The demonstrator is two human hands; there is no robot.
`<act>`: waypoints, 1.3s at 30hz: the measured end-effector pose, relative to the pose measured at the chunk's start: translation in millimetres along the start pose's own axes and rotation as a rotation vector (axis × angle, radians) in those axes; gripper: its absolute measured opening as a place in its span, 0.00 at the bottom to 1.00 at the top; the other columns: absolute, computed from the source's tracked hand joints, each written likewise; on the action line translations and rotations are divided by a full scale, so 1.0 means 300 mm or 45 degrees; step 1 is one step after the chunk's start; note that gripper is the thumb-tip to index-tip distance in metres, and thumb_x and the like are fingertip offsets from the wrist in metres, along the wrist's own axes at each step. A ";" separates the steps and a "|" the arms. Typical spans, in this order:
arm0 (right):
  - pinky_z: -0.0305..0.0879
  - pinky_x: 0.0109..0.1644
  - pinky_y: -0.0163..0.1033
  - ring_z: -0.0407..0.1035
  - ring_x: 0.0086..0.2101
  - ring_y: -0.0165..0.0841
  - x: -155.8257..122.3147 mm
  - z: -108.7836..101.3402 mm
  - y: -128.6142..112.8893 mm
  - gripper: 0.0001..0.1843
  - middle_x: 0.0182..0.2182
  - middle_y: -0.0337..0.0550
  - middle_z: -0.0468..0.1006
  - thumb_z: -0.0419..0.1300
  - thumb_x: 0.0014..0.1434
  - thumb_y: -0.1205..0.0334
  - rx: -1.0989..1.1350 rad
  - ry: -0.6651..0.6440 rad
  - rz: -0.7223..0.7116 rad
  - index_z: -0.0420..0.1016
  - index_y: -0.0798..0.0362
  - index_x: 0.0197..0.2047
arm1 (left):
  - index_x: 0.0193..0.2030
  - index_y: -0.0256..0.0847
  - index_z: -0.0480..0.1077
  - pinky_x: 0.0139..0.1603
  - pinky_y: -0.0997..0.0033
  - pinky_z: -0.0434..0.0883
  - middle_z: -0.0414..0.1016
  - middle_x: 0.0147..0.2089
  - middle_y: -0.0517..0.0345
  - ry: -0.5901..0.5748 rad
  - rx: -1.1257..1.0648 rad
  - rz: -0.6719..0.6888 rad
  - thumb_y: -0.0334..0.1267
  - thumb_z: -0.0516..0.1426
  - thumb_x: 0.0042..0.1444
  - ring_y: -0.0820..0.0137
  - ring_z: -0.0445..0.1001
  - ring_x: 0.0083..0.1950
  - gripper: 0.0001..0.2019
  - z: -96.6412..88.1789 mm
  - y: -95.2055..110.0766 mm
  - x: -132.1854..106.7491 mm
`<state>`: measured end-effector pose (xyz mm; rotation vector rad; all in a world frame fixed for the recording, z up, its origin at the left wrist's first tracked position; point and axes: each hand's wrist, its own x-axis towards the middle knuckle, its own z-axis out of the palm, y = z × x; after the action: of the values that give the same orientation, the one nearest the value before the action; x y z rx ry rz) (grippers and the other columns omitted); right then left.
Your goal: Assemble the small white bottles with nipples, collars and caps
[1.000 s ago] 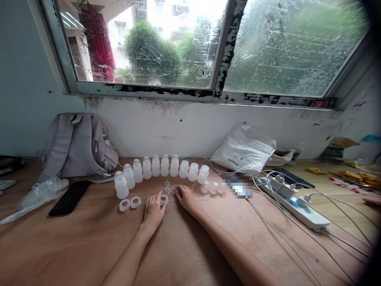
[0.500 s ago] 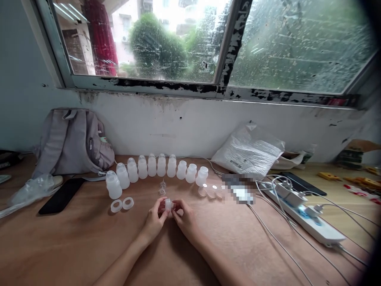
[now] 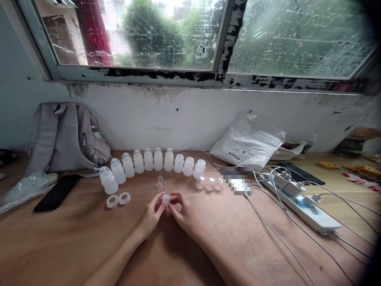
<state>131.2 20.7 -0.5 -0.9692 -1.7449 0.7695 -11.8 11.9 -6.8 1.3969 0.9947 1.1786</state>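
Observation:
Just above the tabletop, my two hands meet at a small translucent baby bottle collar (image 3: 166,199). My left hand (image 3: 152,214) pinches it from the left with thumb and fingers. The curved fingers and thumb of my right hand (image 3: 183,214) close on its right side. Clear silicone nipples (image 3: 159,182) lie a little beyond my hands. Two loose collar rings (image 3: 124,203) rest to the left. Frosted baby bottles (image 3: 158,162) stand upright in an arc; those on the left and in the middle wear clear caps, and three on the right have bare necks.
Flat translucent discs (image 3: 210,186) lie right of my hands, beside a blurred-out device. A white power strip (image 3: 312,216) with plugs and cables occupies the right side. A black phone (image 3: 58,192), a grey backpack (image 3: 67,135) and a silvery plastic bag (image 3: 248,141) lie farther out.
The collar has turned between my hands, from lying sideways to facing more upward. My right fingers have spread and shifted around it. The whole view has tilted down slightly.

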 end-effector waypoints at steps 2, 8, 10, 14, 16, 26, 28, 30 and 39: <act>0.65 0.35 0.37 0.68 0.31 0.32 0.007 -0.004 -0.008 0.10 0.30 0.39 0.73 0.52 0.54 0.64 0.202 0.003 0.119 0.61 0.50 0.42 | 0.53 0.37 0.58 0.44 0.66 0.70 0.71 0.47 0.48 0.003 -0.063 -0.043 0.45 0.50 0.54 0.64 0.71 0.47 0.21 -0.004 0.006 0.001; 0.63 0.28 0.35 0.65 0.25 0.30 0.022 0.000 0.017 0.11 0.23 0.37 0.69 0.58 0.50 0.57 0.183 0.147 0.265 0.67 0.52 0.36 | 0.53 0.37 0.59 0.40 0.66 0.70 0.71 0.45 0.48 -0.064 -0.207 -0.138 0.47 0.51 0.54 0.65 0.74 0.39 0.23 -0.003 0.022 -0.009; 0.64 0.30 0.36 0.66 0.26 0.31 0.024 0.001 0.022 0.13 0.26 0.39 0.72 0.57 0.50 0.55 0.184 0.092 0.295 0.70 0.53 0.38 | 0.54 0.37 0.60 0.40 0.66 0.70 0.71 0.46 0.47 -0.080 -0.272 -0.178 0.48 0.50 0.54 0.65 0.74 0.39 0.23 -0.003 0.024 -0.012; 0.64 0.34 0.37 0.68 0.31 0.32 0.025 0.001 0.018 0.13 0.32 0.43 0.74 0.56 0.51 0.54 0.179 0.019 0.320 0.73 0.54 0.34 | 0.54 0.37 0.59 0.39 0.66 0.70 0.71 0.44 0.47 -0.079 -0.408 -0.268 0.48 0.51 0.53 0.65 0.75 0.37 0.25 -0.004 0.026 -0.010; 0.64 0.33 0.36 0.68 0.30 0.32 0.024 0.001 0.015 0.12 0.30 0.43 0.74 0.57 0.51 0.54 0.190 0.025 0.335 0.73 0.55 0.32 | 0.55 0.38 0.57 0.37 0.67 0.71 0.72 0.43 0.49 -0.026 -0.412 -0.298 0.49 0.51 0.53 0.67 0.75 0.34 0.25 -0.001 0.030 -0.008; 0.60 0.26 0.32 0.62 0.24 0.27 0.012 0.017 0.035 0.08 0.23 0.37 0.68 0.55 0.51 0.57 0.244 0.056 0.360 0.64 0.54 0.29 | 0.43 0.39 0.65 0.26 0.74 0.68 0.73 0.33 0.56 0.130 0.333 -0.048 0.46 0.49 0.54 0.71 0.71 0.28 0.15 0.014 0.044 -0.026; 0.58 0.25 0.32 0.60 0.22 0.26 0.009 0.024 0.038 0.07 0.23 0.36 0.67 0.55 0.51 0.58 0.229 0.055 0.349 0.63 0.53 0.29 | 0.41 0.40 0.66 0.30 0.74 0.68 0.73 0.35 0.56 0.153 0.462 0.022 0.44 0.48 0.55 0.71 0.71 0.30 0.13 0.013 0.051 -0.031; 0.57 0.23 0.31 0.58 0.21 0.25 0.006 0.032 0.041 0.07 0.22 0.35 0.65 0.54 0.51 0.60 0.218 0.056 0.343 0.61 0.53 0.28 | 0.39 0.40 0.66 0.33 0.73 0.67 0.74 0.36 0.56 0.170 0.540 0.056 0.43 0.47 0.56 0.70 0.72 0.32 0.12 0.014 0.056 -0.036; 0.56 0.21 0.30 0.58 0.19 0.24 -0.003 0.041 0.028 0.08 0.22 0.34 0.66 0.54 0.52 0.56 0.282 0.016 0.378 0.64 0.53 0.29 | 0.37 0.40 0.67 0.34 0.74 0.66 0.72 0.32 0.57 0.239 0.626 0.079 0.42 0.47 0.55 0.70 0.70 0.32 0.11 0.014 0.059 -0.038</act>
<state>122.2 23.0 -12.2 -1.0890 -1.4839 1.1187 -10.0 -2.7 9.1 1.7284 1.4529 1.1729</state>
